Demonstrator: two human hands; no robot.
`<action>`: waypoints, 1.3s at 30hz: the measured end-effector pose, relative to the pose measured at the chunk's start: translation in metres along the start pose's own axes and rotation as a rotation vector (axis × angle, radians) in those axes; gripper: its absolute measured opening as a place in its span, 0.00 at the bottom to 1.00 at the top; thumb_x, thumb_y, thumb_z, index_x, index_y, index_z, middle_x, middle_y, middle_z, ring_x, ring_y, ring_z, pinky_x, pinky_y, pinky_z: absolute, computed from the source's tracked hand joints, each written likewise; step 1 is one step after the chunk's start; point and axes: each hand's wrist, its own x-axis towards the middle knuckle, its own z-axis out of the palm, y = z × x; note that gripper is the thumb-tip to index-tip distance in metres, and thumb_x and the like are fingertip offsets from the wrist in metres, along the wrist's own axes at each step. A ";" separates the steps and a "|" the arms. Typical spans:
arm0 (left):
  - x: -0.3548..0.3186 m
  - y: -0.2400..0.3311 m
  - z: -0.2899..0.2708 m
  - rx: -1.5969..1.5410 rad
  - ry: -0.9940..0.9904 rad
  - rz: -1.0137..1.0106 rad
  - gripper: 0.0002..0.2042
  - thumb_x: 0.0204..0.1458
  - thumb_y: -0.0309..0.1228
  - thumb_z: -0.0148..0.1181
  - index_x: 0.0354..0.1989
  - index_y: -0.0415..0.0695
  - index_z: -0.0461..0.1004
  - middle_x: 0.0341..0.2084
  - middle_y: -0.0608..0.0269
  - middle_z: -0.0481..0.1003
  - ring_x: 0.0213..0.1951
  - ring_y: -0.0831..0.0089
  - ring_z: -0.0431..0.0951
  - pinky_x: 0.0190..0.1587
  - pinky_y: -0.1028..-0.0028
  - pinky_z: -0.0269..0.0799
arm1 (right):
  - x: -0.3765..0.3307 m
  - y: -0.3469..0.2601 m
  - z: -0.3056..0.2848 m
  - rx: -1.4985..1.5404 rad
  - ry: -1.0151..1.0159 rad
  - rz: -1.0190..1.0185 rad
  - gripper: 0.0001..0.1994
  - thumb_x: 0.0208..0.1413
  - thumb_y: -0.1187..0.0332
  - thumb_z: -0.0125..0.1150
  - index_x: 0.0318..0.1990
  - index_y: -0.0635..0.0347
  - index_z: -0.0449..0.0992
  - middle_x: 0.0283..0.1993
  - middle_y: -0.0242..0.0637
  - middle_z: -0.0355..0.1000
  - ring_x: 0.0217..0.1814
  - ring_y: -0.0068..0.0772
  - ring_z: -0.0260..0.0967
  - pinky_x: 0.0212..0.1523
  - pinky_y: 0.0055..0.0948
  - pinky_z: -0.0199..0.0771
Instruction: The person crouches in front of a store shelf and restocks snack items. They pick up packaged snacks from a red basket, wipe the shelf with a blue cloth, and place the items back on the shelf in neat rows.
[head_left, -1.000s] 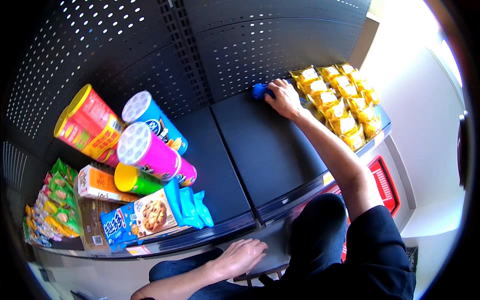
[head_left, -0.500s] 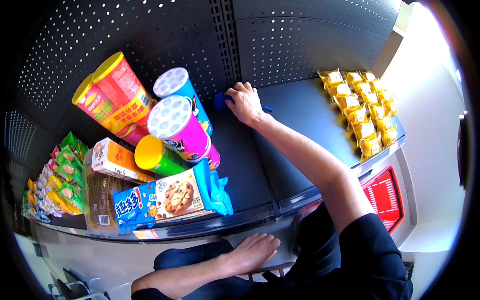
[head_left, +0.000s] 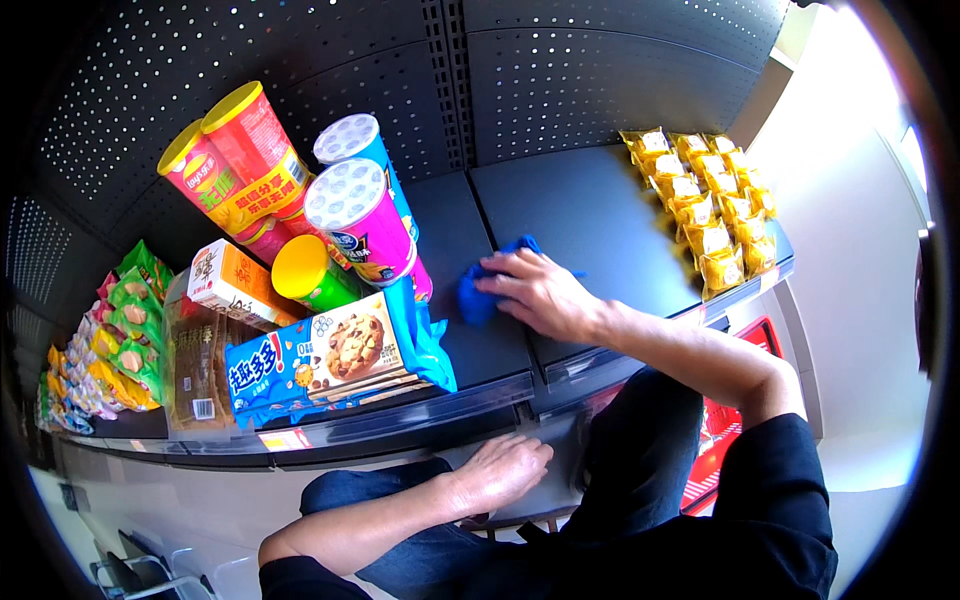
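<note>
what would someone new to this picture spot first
Probably the crumpled bright-blue cloth beneath the right hand, vivid against the flat dark shelf near its middle. After that, likely the magenta cylindrical canister with a pale dotted lid, among the crowded snacks to the cloth's left, and the shiny yellow plastic-wrapped packs in rows at the shelf's right end.
</note>
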 end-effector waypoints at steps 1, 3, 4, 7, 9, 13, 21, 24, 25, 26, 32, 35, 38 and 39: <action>-0.001 0.001 0.001 -0.004 0.001 0.001 0.10 0.59 0.28 0.60 0.44 0.34 0.76 0.39 0.46 0.78 0.45 0.53 0.80 0.49 0.59 0.77 | -0.013 -0.011 -0.007 0.018 -0.035 -0.002 0.19 0.59 0.68 0.64 0.58 0.51 0.76 0.66 0.43 0.66 0.66 0.48 0.65 0.67 0.47 0.66; -0.002 0.004 0.002 -0.017 0.002 0.011 0.10 0.59 0.28 0.60 0.45 0.34 0.76 0.39 0.46 0.78 0.45 0.52 0.80 0.50 0.59 0.77 | -0.036 -0.029 -0.014 0.033 -0.089 -0.013 0.20 0.58 0.67 0.66 0.59 0.50 0.76 0.67 0.42 0.66 0.66 0.46 0.65 0.67 0.47 0.67; -0.001 0.005 0.004 -0.027 0.003 0.020 0.10 0.59 0.28 0.60 0.45 0.34 0.76 0.39 0.46 0.78 0.45 0.52 0.80 0.50 0.59 0.77 | -0.044 -0.035 -0.015 0.030 -0.109 -0.024 0.20 0.58 0.66 0.66 0.59 0.50 0.76 0.67 0.41 0.66 0.66 0.45 0.65 0.66 0.47 0.67; 0.001 0.006 0.010 -0.046 0.011 0.025 0.11 0.59 0.28 0.59 0.45 0.35 0.76 0.39 0.47 0.78 0.46 0.51 0.80 0.51 0.58 0.76 | -0.041 -0.032 -0.016 -0.017 -0.115 -0.043 0.21 0.56 0.66 0.67 0.59 0.50 0.77 0.67 0.39 0.67 0.66 0.43 0.65 0.67 0.43 0.67; 0.004 0.002 0.011 -0.056 0.014 0.031 0.10 0.59 0.29 0.58 0.45 0.36 0.75 0.39 0.47 0.78 0.46 0.49 0.79 0.50 0.57 0.76 | -0.027 -0.015 -0.009 -0.065 -0.078 -0.083 0.20 0.57 0.68 0.66 0.58 0.51 0.77 0.65 0.39 0.69 0.65 0.42 0.66 0.66 0.40 0.67; 0.008 -0.003 0.001 -0.071 0.005 0.007 0.10 0.60 0.30 0.57 0.45 0.37 0.75 0.40 0.47 0.77 0.46 0.49 0.79 0.49 0.56 0.76 | 0.030 0.029 0.008 -0.130 -0.003 0.057 0.18 0.58 0.68 0.64 0.57 0.52 0.78 0.62 0.37 0.71 0.62 0.42 0.67 0.63 0.39 0.68; 0.003 -0.013 0.011 -0.009 0.128 0.038 0.06 0.57 0.28 0.60 0.40 0.39 0.71 0.33 0.48 0.75 0.41 0.49 0.78 0.44 0.55 0.74 | 0.138 0.073 0.042 -0.208 0.111 0.345 0.17 0.58 0.65 0.63 0.55 0.50 0.79 0.55 0.37 0.74 0.60 0.44 0.67 0.60 0.39 0.71; 0.005 -0.021 0.019 0.004 0.146 0.035 0.06 0.56 0.27 0.60 0.38 0.38 0.72 0.33 0.48 0.76 0.41 0.48 0.79 0.44 0.54 0.74 | 0.132 0.073 0.045 -0.205 0.121 0.302 0.17 0.58 0.66 0.63 0.55 0.51 0.79 0.55 0.38 0.74 0.59 0.46 0.67 0.60 0.38 0.71; 0.003 -0.020 0.018 -0.003 0.178 0.044 0.06 0.56 0.27 0.60 0.37 0.38 0.72 0.32 0.48 0.76 0.41 0.47 0.79 0.43 0.54 0.74 | 0.126 0.067 0.042 -0.196 0.054 0.324 0.17 0.59 0.66 0.63 0.55 0.51 0.78 0.56 0.39 0.73 0.60 0.46 0.67 0.60 0.37 0.71; 0.002 -0.020 0.016 -0.010 0.207 0.055 0.06 0.56 0.27 0.60 0.37 0.38 0.72 0.32 0.48 0.77 0.41 0.47 0.79 0.43 0.54 0.75 | 0.117 0.059 0.040 -0.178 0.047 0.282 0.17 0.59 0.66 0.62 0.56 0.52 0.78 0.57 0.39 0.73 0.61 0.46 0.67 0.60 0.37 0.71; 0.014 -0.010 0.004 0.070 0.049 -0.026 0.06 0.56 0.27 0.57 0.36 0.37 0.73 0.34 0.45 0.77 0.41 0.45 0.79 0.43 0.51 0.76 | 0.036 0.061 -0.004 -0.015 0.107 0.173 0.16 0.61 0.66 0.59 0.56 0.54 0.77 0.56 0.42 0.74 0.60 0.46 0.69 0.62 0.40 0.69; 0.013 -0.017 0.014 0.054 0.081 -0.046 0.08 0.57 0.29 0.56 0.40 0.37 0.75 0.35 0.46 0.77 0.43 0.45 0.79 0.44 0.51 0.76 | 0.017 0.033 -0.043 0.042 0.131 0.247 0.16 0.63 0.66 0.58 0.56 0.55 0.77 0.51 0.44 0.76 0.56 0.47 0.72 0.60 0.40 0.71; 0.019 -0.012 0.007 0.008 0.097 -0.029 0.10 0.59 0.30 0.55 0.43 0.37 0.75 0.38 0.47 0.77 0.45 0.48 0.78 0.48 0.53 0.75 | -0.009 0.022 -0.078 0.206 0.211 0.359 0.14 0.64 0.68 0.58 0.55 0.57 0.78 0.49 0.45 0.78 0.50 0.47 0.76 0.54 0.40 0.76; 0.021 -0.006 0.003 0.001 0.082 -0.047 0.10 0.60 0.31 0.55 0.44 0.38 0.75 0.38 0.47 0.77 0.46 0.49 0.78 0.49 0.54 0.74 | -0.020 0.018 -0.090 0.250 0.253 0.378 0.14 0.64 0.68 0.58 0.55 0.58 0.78 0.47 0.45 0.79 0.48 0.46 0.78 0.52 0.39 0.77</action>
